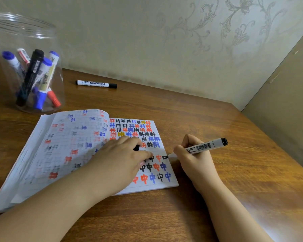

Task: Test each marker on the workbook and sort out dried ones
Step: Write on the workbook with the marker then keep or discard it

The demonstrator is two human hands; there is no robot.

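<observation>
The right hand [192,154] grips a marker [202,147], its tip on the open workbook [87,137] at a black mark among coloured characters. The left hand [119,154] presses the page, fingers curled over a black cap [136,147]. Behind, on the table [217,119] — a jar [27,67] of markers and, well apart, a capped pen [96,84].

Single head-worn wide-angle view, looking forward and down, close over the worktop [208,119]. Both hands [122,158] sit low centre; wall fills the top, edges bowed. No second view to overlap.
</observation>
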